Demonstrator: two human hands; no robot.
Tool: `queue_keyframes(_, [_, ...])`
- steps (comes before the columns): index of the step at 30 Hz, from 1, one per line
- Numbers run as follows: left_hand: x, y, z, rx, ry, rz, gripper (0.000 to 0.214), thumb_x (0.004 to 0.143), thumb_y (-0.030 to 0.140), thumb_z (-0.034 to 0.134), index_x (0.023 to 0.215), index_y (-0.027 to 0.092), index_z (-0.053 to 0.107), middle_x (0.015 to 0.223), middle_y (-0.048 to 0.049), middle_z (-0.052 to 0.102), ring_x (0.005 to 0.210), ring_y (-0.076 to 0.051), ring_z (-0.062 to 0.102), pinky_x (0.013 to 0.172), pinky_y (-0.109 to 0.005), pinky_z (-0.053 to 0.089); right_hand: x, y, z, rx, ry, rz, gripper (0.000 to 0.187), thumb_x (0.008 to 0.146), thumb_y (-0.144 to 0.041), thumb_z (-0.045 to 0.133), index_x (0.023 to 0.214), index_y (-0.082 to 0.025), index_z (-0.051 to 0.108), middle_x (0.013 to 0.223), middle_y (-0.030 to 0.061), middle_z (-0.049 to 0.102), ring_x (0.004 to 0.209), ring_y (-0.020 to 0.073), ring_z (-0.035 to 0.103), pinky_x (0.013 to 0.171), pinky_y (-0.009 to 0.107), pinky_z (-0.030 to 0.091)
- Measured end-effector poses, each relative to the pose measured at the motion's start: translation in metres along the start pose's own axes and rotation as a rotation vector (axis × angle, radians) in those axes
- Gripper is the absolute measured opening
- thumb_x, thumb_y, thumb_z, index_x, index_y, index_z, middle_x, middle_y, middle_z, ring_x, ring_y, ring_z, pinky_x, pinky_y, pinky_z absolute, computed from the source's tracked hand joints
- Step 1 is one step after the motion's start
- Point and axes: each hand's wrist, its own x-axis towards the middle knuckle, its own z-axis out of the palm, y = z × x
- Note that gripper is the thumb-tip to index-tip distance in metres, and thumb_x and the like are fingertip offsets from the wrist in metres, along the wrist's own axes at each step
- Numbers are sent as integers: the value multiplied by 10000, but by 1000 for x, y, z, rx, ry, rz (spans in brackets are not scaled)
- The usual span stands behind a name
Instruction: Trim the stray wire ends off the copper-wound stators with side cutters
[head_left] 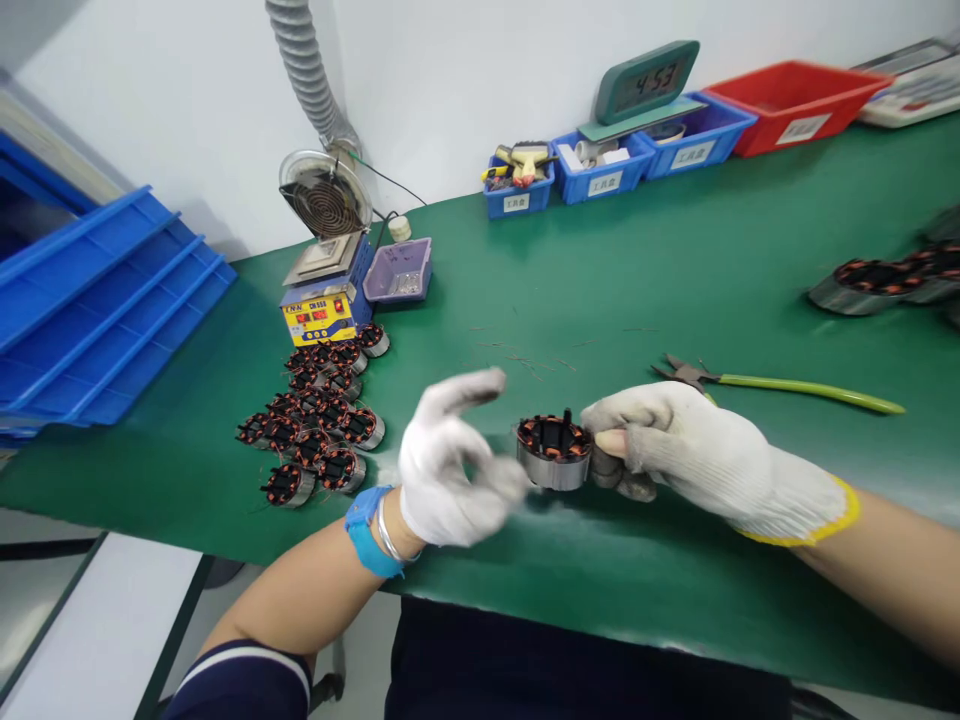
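Observation:
My right hand [690,455], in a white knit glove, grips a round motor stator [553,452] with copper windings and a steel rim, holding it just above the green table [675,270]. My left hand [450,465], also gloved, hovers right beside the stator's left side; it is blurred by motion, index finger stretched out and the other fingers curled. Whether it pinches a wire is too smeared to tell. A blue band and a bracelet sit on the left wrist.
Several more stators [319,420] lie clustered at the left. Green-handled cutters [780,385] rest behind my right hand. A soldering station [326,300], purple tray [399,272], stacked blue bins [97,300], small parts boxes [600,170], a red bin [795,100], a clock [646,80] and more stators [885,280] ring the table.

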Motion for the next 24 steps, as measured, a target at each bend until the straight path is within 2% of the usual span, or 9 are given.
queue_keyframes(2, [6,-5,1,-266,-158,-524,541,946,699,503,845,173,574,1097,-152,684,828,-243,739,675,-402,655,0,4,-1,-49,-1,-24,411,690,-578,666,612,-177,622,545,59,597,426,135,504,401,259,414])
queue_keyframes(4, [12,-10,1,-546,-563,-961,760,883,852,374,966,134,608,900,-153,697,605,-242,701,470,-369,592,1,6,-1,-114,20,-53,397,711,-545,653,560,-183,588,524,52,576,446,131,505,424,250,415])
queue_keyframes(6, [14,-11,2,-664,-753,-1108,750,837,823,516,1102,125,586,837,-124,693,544,-239,681,400,-322,539,3,7,-1,-131,30,-45,383,710,-528,646,550,-187,578,515,45,567,441,126,496,418,245,399])
queue_keyframes(8, [11,-8,2,-595,-603,-914,600,823,600,721,1208,182,529,947,-102,704,663,-228,726,478,-291,575,5,4,1,-39,9,5,353,676,-517,663,573,-188,587,526,41,575,419,120,483,398,243,383])
queue_keyframes(13, [3,5,-2,28,-334,221,235,797,289,781,896,234,575,1276,-103,646,1086,-239,701,939,-405,608,5,-1,6,198,-66,65,330,598,-485,718,568,-203,551,501,15,551,361,99,429,349,227,320])
queue_keyframes(15, [2,7,-4,186,-224,446,276,786,270,786,812,232,514,1242,-78,661,1107,-244,687,974,-427,590,4,0,7,185,-75,77,316,590,-471,710,563,-203,545,506,14,557,366,97,428,355,225,323])
queue_keyframes(17, [2,4,-3,216,-161,339,305,785,322,790,908,237,525,1209,-90,671,1092,-258,691,962,-438,593,3,4,7,101,-58,85,299,596,-465,687,563,-198,556,516,21,572,390,105,452,377,226,347])
queue_keyframes(21, [1,-5,4,202,-424,-154,451,836,394,727,1198,211,530,1077,-89,710,912,-241,728,864,-406,620,5,7,10,-1,-24,64,328,633,-500,659,564,-192,571,509,33,567,410,118,471,399,237,367])
queue_keyframes(24, [0,-9,9,316,-364,-116,487,792,429,735,1183,203,551,1086,-105,719,973,-281,718,960,-478,580,8,8,10,86,-60,76,364,649,-544,650,580,-203,547,522,37,568,384,119,443,373,253,332])
